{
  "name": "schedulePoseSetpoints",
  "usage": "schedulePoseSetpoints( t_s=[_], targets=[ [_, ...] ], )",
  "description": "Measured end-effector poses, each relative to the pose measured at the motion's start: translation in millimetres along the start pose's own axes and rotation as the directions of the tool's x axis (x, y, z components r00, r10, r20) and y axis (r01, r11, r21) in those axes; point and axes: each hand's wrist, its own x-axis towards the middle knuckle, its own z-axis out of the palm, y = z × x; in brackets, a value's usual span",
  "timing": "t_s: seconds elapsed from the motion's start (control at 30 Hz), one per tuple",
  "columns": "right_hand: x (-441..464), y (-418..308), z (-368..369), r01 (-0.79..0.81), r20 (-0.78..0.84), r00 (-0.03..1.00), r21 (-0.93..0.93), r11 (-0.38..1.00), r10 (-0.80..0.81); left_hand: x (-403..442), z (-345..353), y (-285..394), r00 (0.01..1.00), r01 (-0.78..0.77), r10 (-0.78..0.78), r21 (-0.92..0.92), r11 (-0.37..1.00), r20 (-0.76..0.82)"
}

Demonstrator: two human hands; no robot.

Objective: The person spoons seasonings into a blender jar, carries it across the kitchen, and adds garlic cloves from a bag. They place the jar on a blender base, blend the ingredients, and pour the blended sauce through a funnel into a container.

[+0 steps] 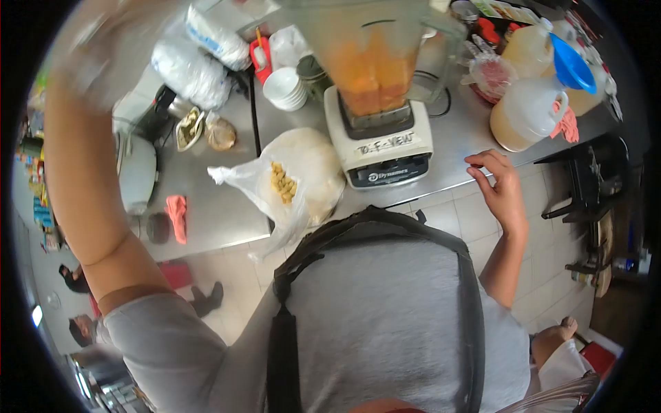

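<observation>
My left hand [96, 51] is raised high at the upper left, smeared by motion; a pale, translucent blur around it hides the fingers. To the right of the blender, my right hand [501, 189] hovers by the counter edge, its fingers loosely bent, thumb apart and nothing in it. The white blender base [379, 141] carries a clear jar [372, 48] with orange contents and reddish pieces low down. Against the base's left side rests a clear plastic bag [306, 172] of pale contents, with small yellowish pieces showing near its mouth.
White bowls [284, 89] are stacked behind the bag. A plastic jug [527, 113] with a blue funnel [573, 63] stands at the right. A pink cloth [177, 218] and a large pot [138, 172] are at the left. Other people are at the lower left and lower right.
</observation>
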Motion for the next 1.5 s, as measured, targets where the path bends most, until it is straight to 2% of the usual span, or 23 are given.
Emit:
schedulePoseSetpoints(
  t_s=[0.1,0.13,0.17,0.2,0.23,0.27,0.3,0.37,0.43,0.5,0.57,0.73,0.93,1.03,1.17,1.2,1.27,1.3,1.33,1.37,1.4,1.43,1.5],
  targets=[
    [-1,-3,2,-0.047,0.003,0.999,0.024,0.999,0.047,-36,32,-34,0.974,0.184,-0.191,0.06,0.981,0.123],
    [0,-3,2,-0.061,0.019,0.998,0.045,0.997,0.06,-47,49,-53,0.964,0.169,-0.205,0.208,0.964,0.168],
    [0,-4,2,-0.058,0.037,0.998,0.048,0.997,0.056,-56,80,-87,0.952,0.137,-0.221,0.349,0.927,0.212],
    [0,-5,2,-0.074,0.039,0.997,0.051,0.996,0.072,-70,109,-143,0.97,-0.069,-0.021,0.362,0.93,0.241],
    [0,-6,3,-0.092,0.037,0.995,0.052,0.994,0.091,-78,140,-191,0.95,-0.02,-0.101,0.38,0.925,0.294],
    [0,-8,2,-0.095,0.044,0.995,0.051,0.994,0.093,-73,176,-230,0.843,-0.208,-0.243,0.708,0.675,0.479],
    [2,-10,2,-0.094,0.05,0.995,0.047,0.994,0.092,-79,208,-259,0.888,0.119,-0.336,0.547,0.829,0.315],
    [4,-15,3,-0.094,0.057,0.994,0.042,0.995,0.092,-59,249,-253,0.753,-0.105,-0.452,0.764,0.636,0.479],
    [9,-19,5,-0.088,0.089,0.992,0.022,0.996,0.086,-59,290,-274,0.833,0.094,-0.476,0.776,0.624,0.281],
    [14,-25,8,-0.075,0.08,0.994,0.039,0.996,0.072,-57,318,-283,0.86,0.219,-0.485,0.741,0.634,0.161],
    [15,-29,9,-0.052,0.084,0.995,0.054,0.997,0.047,-58,329,-290,0.861,0.283,-0.495,0.703,0.652,0.113],
    [15,-31,8,0.032,0.057,0.998,0.018,0.999,-0.033,-64,325,-299,0.874,0.346,-0.481,0.608,0.714,0.066],
    [2,-26,6,-0.032,0.058,0.998,0.077,0.997,0.027,-62,306,-318,0.905,0.373,-0.426,0.483,0.792,0.0],
    [-2,-26,1,-0.055,0.064,0.997,0.083,0.995,0.05,-66,291,-336,0.95,0.313,-0.298,0.317,0.896,-0.094],
    [-6,-22,-3,-0.131,0.082,0.989,0.09,0.987,0.124,-84,241,-341,0.974,0.072,-0.04,0.138,0.988,-0.224],
    [-6,-18,-1,-0.104,0.059,0.993,0.094,0.99,0.099,-89,236,-329,0.973,0.079,-0.046,0.139,0.987,-0.226],
    [-6,-15,1,-0.069,0.045,0.997,0.105,0.992,0.065,-100,203,-272,0.892,0.278,-0.269,-0.028,0.96,-0.364],
    [-6,-16,0,-0.076,0.045,0.996,0.103,0.992,0.071,-97,172,-237,0.86,0.51,-0.505,0.059,0.858,-0.075],
    [-6,-16,1,-0.082,0.043,0.996,0.1,0.992,0.078,-106,158,-263,0.985,0.148,-0.131,0.161,0.976,-0.11],
    [-7,-14,1,-0.078,0.049,0.996,0.106,0.991,0.073,-117,146,-287,0.959,-0.231,0.266,0.267,0.935,-0.1],
    [-8,-12,0,-0.095,0.049,0.995,0.105,0.99,0.09,-112,129,-249,0.991,0.085,-0.107,-0.225,0.971,-0.087],
    [-9,-10,-1,-0.114,0.047,0.993,0.103,0.988,0.109,-107,106,-202,0.904,0.378,-0.415,-0.635,0.674,0.098],
    [-11,-4,-3,-0.119,0.042,0.992,0.099,0.988,0.116,-117,79,-182,0.986,0.003,-0.085,-0.502,0.865,-0.142]
  ],
)
